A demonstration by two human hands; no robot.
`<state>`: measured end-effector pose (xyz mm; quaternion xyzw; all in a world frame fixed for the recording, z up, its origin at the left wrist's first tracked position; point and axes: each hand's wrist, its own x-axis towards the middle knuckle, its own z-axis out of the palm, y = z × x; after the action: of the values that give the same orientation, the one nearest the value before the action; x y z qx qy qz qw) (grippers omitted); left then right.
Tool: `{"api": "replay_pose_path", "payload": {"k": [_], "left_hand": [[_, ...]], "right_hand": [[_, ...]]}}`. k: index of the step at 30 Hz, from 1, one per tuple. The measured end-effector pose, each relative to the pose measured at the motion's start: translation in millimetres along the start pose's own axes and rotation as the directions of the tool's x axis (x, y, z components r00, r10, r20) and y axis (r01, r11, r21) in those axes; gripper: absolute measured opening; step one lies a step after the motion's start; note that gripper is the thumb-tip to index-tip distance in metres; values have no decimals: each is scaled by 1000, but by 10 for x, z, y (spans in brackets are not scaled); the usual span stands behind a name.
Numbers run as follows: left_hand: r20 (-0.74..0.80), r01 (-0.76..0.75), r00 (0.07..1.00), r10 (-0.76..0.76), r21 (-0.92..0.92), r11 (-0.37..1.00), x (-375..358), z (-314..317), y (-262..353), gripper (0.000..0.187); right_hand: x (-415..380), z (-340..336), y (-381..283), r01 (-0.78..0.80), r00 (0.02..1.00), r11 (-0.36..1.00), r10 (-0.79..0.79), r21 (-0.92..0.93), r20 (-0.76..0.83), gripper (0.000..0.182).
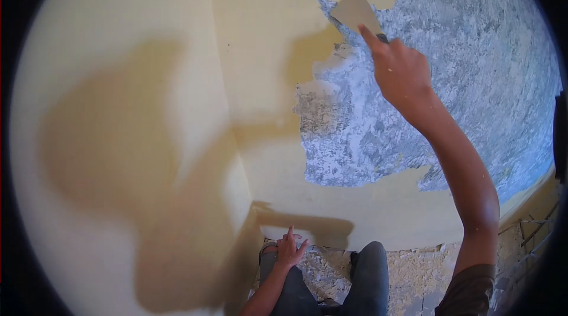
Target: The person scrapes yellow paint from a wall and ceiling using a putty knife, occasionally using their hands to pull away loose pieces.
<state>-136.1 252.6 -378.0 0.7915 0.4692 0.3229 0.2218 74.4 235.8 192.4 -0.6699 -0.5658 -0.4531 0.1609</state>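
My right hand (402, 70) is wrapped round the dark handle of a putty knife (356, 10), the forefinger stretched along its wide blade. The blade lies against the wall at the upper left edge of a scraped grey-white patch (378, 121). Ragged yellow paint (266, 50) borders this patch on the left and below. My left hand (290, 249) is low in the view, near my knee, with its fingers apart and nothing in it.
A wall corner (228, 109) runs down left of the patch. Paint flakes (414, 271) litter the floor around my legs (370, 280). Wire-like bars (535, 227) stand at the lower right. My shadow (118, 133) falls across the left wall.
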Motion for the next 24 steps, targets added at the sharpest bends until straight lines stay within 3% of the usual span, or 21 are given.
{"api": "replay_pose_path", "payload": {"k": [6,19,24], "left_hand": [[-14,5,1000,-5,-41,999,5,-27,3,90],[-5,20,1000,-21,-103,995,-2,-12,-84,91],[-7,30,1000,-30,-77,997,-4,-63,-50,91]], "right_hand": [[203,70,-25,91,993,994,-87,52,-82,58],[150,80,11,61,996,995,-66,-83,-62,59],[442,60,-166,88,993,996,-89,-19,-73,58]]}}
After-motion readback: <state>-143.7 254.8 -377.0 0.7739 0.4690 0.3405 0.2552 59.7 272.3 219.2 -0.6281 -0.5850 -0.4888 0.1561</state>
